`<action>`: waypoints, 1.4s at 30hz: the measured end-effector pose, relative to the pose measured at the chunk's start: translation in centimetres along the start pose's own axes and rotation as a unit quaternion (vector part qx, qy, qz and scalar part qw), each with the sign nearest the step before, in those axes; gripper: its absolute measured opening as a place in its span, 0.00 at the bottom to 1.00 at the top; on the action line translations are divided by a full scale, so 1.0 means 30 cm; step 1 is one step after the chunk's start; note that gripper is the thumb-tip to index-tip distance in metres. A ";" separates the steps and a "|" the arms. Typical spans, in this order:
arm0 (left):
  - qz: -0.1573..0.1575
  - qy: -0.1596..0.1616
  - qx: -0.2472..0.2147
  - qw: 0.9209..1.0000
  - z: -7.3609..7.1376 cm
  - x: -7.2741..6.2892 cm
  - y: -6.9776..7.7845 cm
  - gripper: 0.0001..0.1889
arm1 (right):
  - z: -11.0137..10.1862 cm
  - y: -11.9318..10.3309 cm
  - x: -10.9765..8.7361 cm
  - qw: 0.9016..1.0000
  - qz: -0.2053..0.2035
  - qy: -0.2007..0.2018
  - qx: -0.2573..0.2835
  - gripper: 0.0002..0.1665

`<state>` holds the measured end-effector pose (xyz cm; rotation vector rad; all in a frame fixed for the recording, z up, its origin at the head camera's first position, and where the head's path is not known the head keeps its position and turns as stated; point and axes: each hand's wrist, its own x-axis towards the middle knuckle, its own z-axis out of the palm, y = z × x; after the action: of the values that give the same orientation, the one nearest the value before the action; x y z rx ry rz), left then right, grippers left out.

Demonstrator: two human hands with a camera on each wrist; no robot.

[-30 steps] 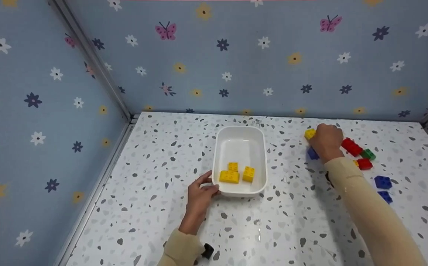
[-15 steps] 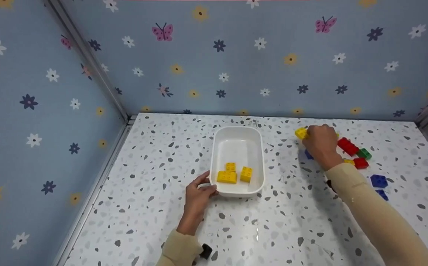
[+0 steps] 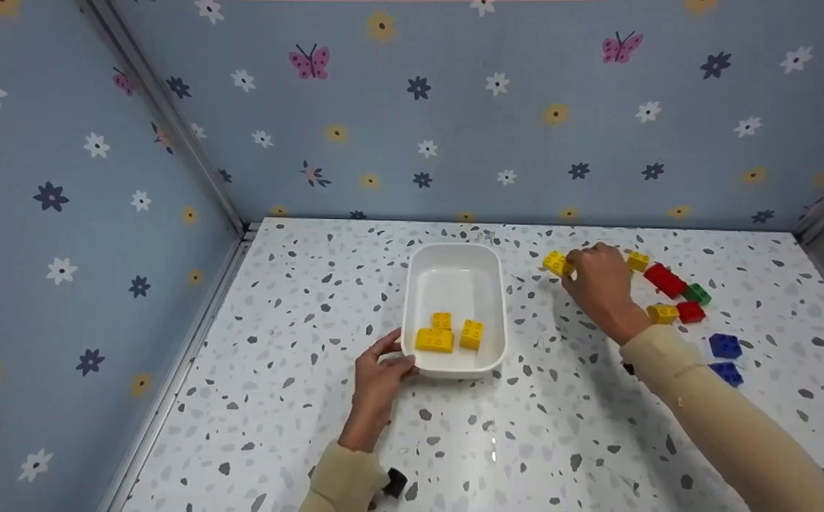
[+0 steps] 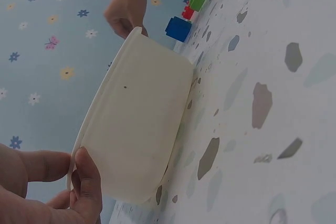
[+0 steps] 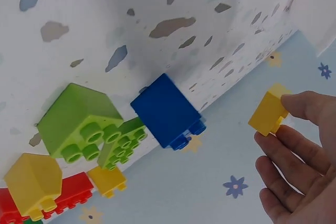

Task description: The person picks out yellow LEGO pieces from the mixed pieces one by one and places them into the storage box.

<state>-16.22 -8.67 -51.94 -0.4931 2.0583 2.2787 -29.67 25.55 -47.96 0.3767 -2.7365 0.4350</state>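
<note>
Yellow studded plastic brick [image 3: 555, 262] is in the right hand [image 3: 601, 283], pinched between thumb and fingers. From this grip, the white rectangular plastic box [image 3: 456, 257] lies to the left and somewhat nearer the front, its long axis running front to back; the left hand [image 3: 377, 373] grasps its near-left rim. Right wrist view shows light-green studded plastic bricks [image 5: 79, 121], which the head view does not show.

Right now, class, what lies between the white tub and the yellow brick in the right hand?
The head view shows only bare speckled tabletop between the white tub and the yellow brick the right hand pinches.
</note>
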 end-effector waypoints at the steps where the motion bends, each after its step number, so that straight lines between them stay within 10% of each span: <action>1: -0.001 0.001 0.001 1.000 0.001 0.000 0.002 0.30 | 0.000 -0.005 -0.002 1.000 -0.006 0.003 0.001 0.14; 42: -0.003 0.004 0.016 1.000 -0.004 0.008 -0.009 0.29 | -0.028 -0.230 -0.026 0.996 -0.079 0.042 0.011 0.10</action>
<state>-16.37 -8.81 -52.27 -0.5083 2.0896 2.2408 -26.59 19.65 -45.76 0.5640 -2.5991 0.4289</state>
